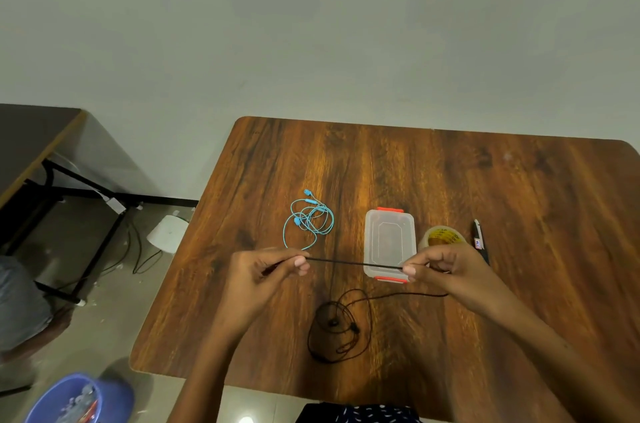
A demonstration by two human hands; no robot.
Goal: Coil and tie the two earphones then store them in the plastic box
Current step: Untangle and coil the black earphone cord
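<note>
Nearest the camera, the loose slack of the black earphones (341, 325) lies in a rough loop on the wooden table (519, 197), earbuds inside it. Above it, the left hand (263, 280) and right hand (446, 270) each pinch the black cord between thumb and curled fingers, stretching a straight length taut between them. Beyond lie the tangled blue earphones (310, 218), the lidded clear plastic box (389, 244), a tape roll (443, 237) and a pen (479, 240).
</note>
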